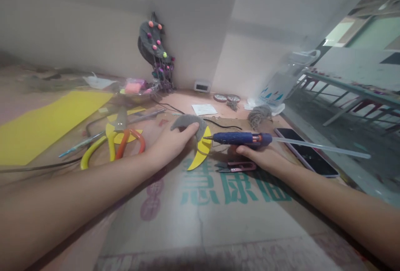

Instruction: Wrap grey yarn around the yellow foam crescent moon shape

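My left hand (176, 139) pinches a grey crescent (186, 121) of what looks like felt, thumb on top. A yellow crescent-shaped piece (200, 154) lies along its lower right end. My right hand (262, 156) is wrapped round a blue hot glue gun (234, 138), a long clear glue stick (321, 147) poking out of its back. The gun's nozzle points left, at the yellow piece; whether it touches cannot be made out. Just below the gun lie small thread snips (236, 166) on the printed cardboard (200, 229).
Scissors with yellow and orange handles (120, 146) and a yellow sheet (53, 125) lie left. A phone (308, 152), grey yarn (260, 116) and a clear plastic jug (281, 81) stand right. Against the wall leans a grey crescent with pompoms (153, 43).
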Available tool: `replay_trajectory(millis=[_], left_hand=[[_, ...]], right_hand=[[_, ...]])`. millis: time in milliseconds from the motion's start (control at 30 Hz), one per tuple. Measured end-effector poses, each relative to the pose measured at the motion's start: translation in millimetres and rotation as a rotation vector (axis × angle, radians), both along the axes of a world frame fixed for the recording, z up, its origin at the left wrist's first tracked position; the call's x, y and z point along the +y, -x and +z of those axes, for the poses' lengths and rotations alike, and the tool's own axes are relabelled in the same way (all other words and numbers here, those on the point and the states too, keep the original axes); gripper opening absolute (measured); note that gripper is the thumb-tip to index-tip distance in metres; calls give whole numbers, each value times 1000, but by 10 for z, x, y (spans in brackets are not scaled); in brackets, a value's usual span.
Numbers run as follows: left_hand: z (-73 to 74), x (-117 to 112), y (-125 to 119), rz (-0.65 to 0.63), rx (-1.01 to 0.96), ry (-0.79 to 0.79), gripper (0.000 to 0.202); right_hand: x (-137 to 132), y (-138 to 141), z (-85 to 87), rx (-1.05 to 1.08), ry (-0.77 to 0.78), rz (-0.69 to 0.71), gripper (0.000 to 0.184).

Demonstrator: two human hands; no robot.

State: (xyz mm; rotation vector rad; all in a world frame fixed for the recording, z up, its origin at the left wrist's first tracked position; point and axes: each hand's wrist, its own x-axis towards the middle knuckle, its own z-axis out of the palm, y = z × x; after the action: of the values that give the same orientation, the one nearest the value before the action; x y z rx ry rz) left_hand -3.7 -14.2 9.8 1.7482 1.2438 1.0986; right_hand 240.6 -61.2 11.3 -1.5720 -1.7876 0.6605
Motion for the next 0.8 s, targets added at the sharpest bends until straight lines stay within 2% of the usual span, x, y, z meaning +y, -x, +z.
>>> replay_trajectory(millis=[100,367,567,800], left_hand=[[-25,7,7,-57,39,-34,29],[-50,27,-8,-71,8,-138,23],[-58,29,-18,-87,-13,-124,23],[-62,23,-13,-75,10,-94,26]], right_hand=[[4,13,-13,-10,22,-17,25],[-72,84,12,1,-8,71,29],[-86,138,60,-9,26,127,25],[-58,98,-49,6,-52,120,24]])
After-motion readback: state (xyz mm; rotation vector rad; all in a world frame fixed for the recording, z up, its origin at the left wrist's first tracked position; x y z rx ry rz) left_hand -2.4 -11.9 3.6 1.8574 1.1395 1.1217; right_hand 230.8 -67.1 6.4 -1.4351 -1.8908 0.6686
